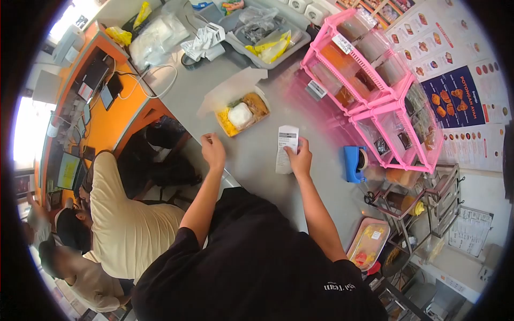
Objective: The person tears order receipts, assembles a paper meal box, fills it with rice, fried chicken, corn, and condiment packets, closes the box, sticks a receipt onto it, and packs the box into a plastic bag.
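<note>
A printed paper receipt [287,150] is pinched in my right hand [300,159], the thumb lying over its face, above the grey table [251,184]. My left hand [213,152] is just over the table's near left part, its fingers curled in and nothing visible in them. Beyond it lies an open paper food box [251,127] with its lid [227,93] folded back. Inside the box are a mound of white rice [240,115], a brown fried piece [256,105] and yellow food [227,126] at the near corner.
Behind are a grey tub [297,45] with plastic bags and a bundle of paper slips [206,43]. Pink stacked racks [385,104] and a blue tape dispenser [352,165] stand right. A lidded tray [369,243] sits lower right. People [126,214] are at the orange counter [136,96].
</note>
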`<state>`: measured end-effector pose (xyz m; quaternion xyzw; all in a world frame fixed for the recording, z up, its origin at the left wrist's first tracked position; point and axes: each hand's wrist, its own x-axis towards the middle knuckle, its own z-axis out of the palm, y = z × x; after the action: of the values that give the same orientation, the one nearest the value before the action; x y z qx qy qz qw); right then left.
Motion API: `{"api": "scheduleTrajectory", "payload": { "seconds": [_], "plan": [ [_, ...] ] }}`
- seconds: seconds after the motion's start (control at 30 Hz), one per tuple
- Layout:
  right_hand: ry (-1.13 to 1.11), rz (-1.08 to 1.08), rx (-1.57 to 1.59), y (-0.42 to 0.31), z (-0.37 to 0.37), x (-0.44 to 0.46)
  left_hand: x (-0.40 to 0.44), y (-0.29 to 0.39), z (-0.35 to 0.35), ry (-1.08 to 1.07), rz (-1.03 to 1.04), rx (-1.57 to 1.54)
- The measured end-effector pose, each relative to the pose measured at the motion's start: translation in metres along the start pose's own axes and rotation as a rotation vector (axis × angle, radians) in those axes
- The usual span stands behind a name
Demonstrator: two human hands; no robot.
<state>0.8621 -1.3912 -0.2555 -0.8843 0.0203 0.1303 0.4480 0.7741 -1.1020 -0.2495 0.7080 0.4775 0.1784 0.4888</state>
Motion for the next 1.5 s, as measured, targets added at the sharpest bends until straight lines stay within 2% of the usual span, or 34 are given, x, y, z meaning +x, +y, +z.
{"api": "scheduleTrajectory", "payload": {
  "seconds": [0.03, 0.1, 0.13, 0.2, 0.3, 0.33, 0.43, 0.63, 0.73, 0.83, 0.87, 0.97, 1.0, 1.1, 1.13, 1.33, 1.5],
  "plan": [
    [0.065, -0.064, -0.078, -0.001, 0.003, -0.002, -0.016, -0.003, 0.003, 0.037, 0.118, 0.108],
    [0.191, -0.188, -0.238, -0.018, 0.004, -0.010, -0.054, 0.022, 0.004, -0.317, 0.343, 0.119],
    [0.138, -0.133, -0.238, -0.024, 0.000, -0.011, -0.067, 0.028, 0.008, -0.479, 0.489, 0.159],
    [0.158, -0.191, -0.311, -0.030, 0.001, -0.012, -0.071, 0.031, 0.025, -0.604, 0.961, 0.264],
    [0.146, -0.259, -0.375, -0.020, 0.007, -0.014, -0.073, 0.029, 0.057, -0.640, 1.131, 0.476],
    [0.139, -0.279, -0.389, -0.014, 0.009, -0.012, -0.070, 0.026, 0.061, -0.636, 1.118, 0.516],
    [0.287, -0.562, -0.467, 0.004, 0.010, -0.016, -0.067, 0.021, 0.070, -0.628, 1.086, 0.587],
    [0.224, -0.514, -0.354, 0.026, -0.001, -0.037, -0.065, 0.019, 0.069, -0.634, 1.062, 0.584],
    [0.191, -0.668, -0.259, 0.005, 0.013, -0.031, -0.063, 0.017, 0.070, -0.636, 1.071, 0.599],
    [0.142, -0.705, -0.436, 0.018, 0.007, -0.012, -0.063, 0.012, 0.070, -0.648, 1.077, 0.609],
    [0.253, -0.593, -0.405, 0.027, 0.001, -0.001, -0.065, 0.011, 0.069, -0.649, 1.072, 0.593],
    [0.367, -0.448, -0.360, 0.018, -0.018, 0.009, -0.063, 0.013, 0.070, -0.631, 1.071, 0.581],
    [0.352, -0.486, -0.296, 0.017, -0.014, 0.005, -0.063, 0.014, 0.071, -0.629, 1.076, 0.579],
    [0.110, -0.696, -0.265, 0.008, 0.008, -0.018, -0.062, 0.015, 0.070, -0.645, 1.076, 0.619],
    [0.066, -0.741, -0.340, 0.002, 0.011, -0.025, -0.063, 0.014, 0.070, -0.644, 1.076, 0.615],
    [0.418, -0.446, -0.259, 0.031, 0.002, -0.001, -0.063, 0.013, 0.070, -0.627, 1.082, 0.598],
    [0.467, -0.463, -0.196, 0.034, 0.006, -0.003, -0.064, 0.010, 0.072, -0.615, 1.084, 0.605]
  ]
}}
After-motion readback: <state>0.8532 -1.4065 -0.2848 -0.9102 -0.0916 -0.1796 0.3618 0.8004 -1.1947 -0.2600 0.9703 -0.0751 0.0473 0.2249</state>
